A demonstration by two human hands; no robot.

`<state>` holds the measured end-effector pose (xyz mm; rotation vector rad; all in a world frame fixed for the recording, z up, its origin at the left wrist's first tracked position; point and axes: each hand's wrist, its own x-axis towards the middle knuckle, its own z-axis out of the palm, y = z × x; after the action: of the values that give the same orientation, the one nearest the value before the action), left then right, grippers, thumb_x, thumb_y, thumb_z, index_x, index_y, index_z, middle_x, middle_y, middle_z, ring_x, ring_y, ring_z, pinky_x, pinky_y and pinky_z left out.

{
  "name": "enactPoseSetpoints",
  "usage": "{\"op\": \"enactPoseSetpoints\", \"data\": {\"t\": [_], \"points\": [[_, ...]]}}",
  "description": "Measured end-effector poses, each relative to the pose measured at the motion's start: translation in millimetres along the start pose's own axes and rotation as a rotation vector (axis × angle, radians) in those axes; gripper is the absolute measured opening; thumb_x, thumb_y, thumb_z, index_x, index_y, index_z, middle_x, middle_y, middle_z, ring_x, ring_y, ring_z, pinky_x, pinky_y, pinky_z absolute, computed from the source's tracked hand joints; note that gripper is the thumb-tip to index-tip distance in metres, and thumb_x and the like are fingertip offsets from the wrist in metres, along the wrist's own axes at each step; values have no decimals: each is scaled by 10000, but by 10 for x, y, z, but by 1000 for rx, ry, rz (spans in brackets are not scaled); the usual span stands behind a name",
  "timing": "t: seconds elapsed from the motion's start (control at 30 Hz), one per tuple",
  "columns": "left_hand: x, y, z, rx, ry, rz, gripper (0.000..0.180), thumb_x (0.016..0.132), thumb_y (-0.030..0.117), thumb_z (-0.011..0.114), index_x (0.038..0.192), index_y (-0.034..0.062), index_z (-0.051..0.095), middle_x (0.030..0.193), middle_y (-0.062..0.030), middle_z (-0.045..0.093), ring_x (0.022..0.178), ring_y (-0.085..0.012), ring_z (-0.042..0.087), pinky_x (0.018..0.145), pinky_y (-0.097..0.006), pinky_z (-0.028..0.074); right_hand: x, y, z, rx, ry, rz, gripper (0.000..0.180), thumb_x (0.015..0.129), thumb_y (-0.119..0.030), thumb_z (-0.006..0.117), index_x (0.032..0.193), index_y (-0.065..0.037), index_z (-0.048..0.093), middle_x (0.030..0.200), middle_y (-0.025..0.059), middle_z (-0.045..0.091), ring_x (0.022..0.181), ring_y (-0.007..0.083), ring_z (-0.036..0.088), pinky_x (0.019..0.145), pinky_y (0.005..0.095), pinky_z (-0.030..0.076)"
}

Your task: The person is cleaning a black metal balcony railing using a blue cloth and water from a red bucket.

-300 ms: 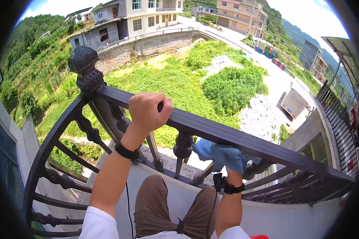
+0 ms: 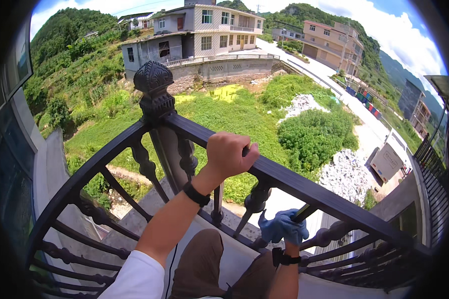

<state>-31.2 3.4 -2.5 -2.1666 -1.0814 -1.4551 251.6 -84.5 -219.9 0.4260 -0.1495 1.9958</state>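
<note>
My left hand (image 2: 228,154) is wrapped over the dark top rail (image 2: 304,185) of a metal balcony railing, fingers curled around it. Lower and to the right, my right hand (image 2: 291,245) is closed with a blue cloth (image 2: 279,226), pressed around a slim dark baluster (image 2: 304,213) under the rail. The cloth hides most of its fingers. Just left of the cloth stands a baluster with a bulbous collar (image 2: 258,198). A carved finial (image 2: 154,87) tops the corner post beyond my left hand.
A curved railing section (image 2: 80,184) bends back along my left. Beyond the railing is a drop to green plants (image 2: 224,119), a pile of white rubble (image 2: 345,174) and a parked white truck (image 2: 385,163). A low pale wall (image 2: 329,279) runs below the balusters.
The cloth in my right hand has moved from just beneath the top rail down around a baluster. My left hand keeps its grip on the rail. The whole view has shifted.
</note>
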Motion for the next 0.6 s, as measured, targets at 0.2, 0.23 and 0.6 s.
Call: {"op": "enactPoseSetpoints", "data": {"t": [0.2,0.23,0.6], "points": [[156,243,202,-90,44,29,396,783,306,594,478,82,478,446,-112,447,418,-315,494,454,-420,401,17,535,718,-1712,391,-519,205,889,-114,566,714,-75,467,598,10,430,521,111,444,501,241,399],[144,212,128,-64,55,7,396,783,306,594,478,82,478,446,-112,447,418,-315,494,454,-420,401,46,501,770,-1768,373,-522,203,893,-121,565,721,-74,469,601,10,433,524,111,446,503,239,400],[99,229,167,-41,65,7,353,775,271,598,486,91,503,438,-104,441,417,-305,501,441,-401,392,14,-70,605,-766,154,-360,199,939,-190,550,791,-72,489,628,18,467,559,107,466,520,221,408]]}}
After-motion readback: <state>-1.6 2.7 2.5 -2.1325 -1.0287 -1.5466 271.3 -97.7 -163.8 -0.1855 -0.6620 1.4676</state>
